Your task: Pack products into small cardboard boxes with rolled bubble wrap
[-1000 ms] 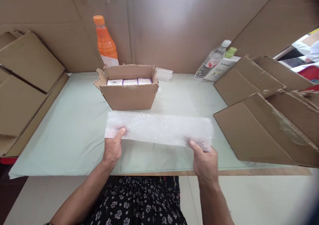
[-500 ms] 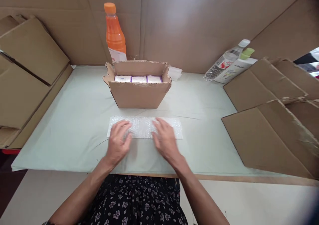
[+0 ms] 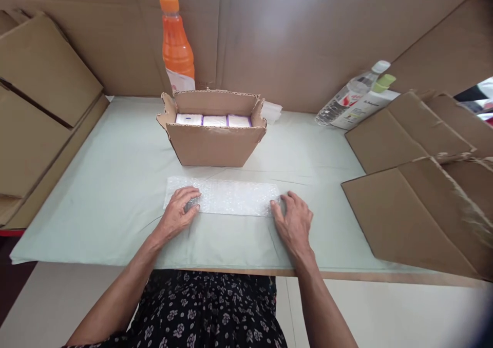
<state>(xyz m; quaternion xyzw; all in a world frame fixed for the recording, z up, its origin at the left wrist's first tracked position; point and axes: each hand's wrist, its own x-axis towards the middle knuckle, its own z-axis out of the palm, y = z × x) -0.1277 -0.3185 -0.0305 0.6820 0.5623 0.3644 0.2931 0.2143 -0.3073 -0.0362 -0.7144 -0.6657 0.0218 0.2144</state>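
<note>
Bubble wrap [image 3: 236, 196] lies flat, long axis left to right.

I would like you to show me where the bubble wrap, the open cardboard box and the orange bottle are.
Bubble wrap [image 3: 235, 197]: head view, middle of the sheet.
Open cardboard box [image 3: 213, 146]: head view, outside of its front wall.
Orange bottle [image 3: 177, 47]: head view, its body, above the label.

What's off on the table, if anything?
The open cardboard box behind the bubble wrap has ragged, torn-looking top edges, as if roughly cut. The cardboard at right also looks frayed along its upper edge. No spill visible.
</note>
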